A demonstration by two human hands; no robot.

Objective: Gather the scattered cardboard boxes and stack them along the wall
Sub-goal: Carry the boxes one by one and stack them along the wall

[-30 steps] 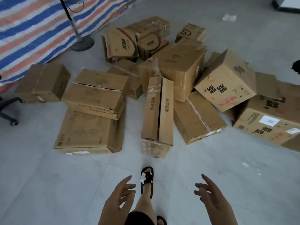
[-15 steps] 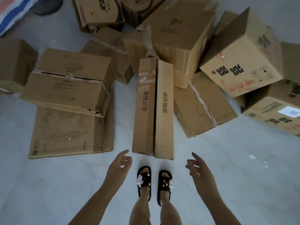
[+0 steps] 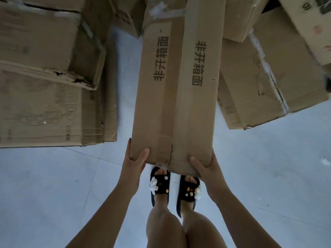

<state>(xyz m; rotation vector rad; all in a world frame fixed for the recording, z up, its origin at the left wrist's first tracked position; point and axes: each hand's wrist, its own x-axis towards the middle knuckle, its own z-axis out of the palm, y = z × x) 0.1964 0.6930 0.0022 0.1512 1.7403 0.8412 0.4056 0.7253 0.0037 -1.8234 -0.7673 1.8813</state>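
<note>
Grey tiled floor is seen across the lower frame, with cardboard boxes crowding the upper half

A wide flattened carton is laid on the floor at left; a dented box with a torn lower edge is stacked on top of it. At right, a taped box is seen tilted, its near corner down on the floor, with further boxes overlapping it at the upper right edge

The long narrow box is placed in the centre, running away from the person between the left pile and the taped box. Two top flaps are divided by a lengthwise seam, and each flap is printed with black Chinese characters. Its far end is lost among the boxes at the top; its near end is held just over the toes

That near end is gripped at both corners. The left hand is wrapped round the left corner, thumb pressed flat on the top face, fingers laid along the side wall. The right hand is clamped on the right corner, thumb on top, fingers tucked beneath and hidden

Black slide sandals with small charms are worn, toes partly covered by the box edge
</note>
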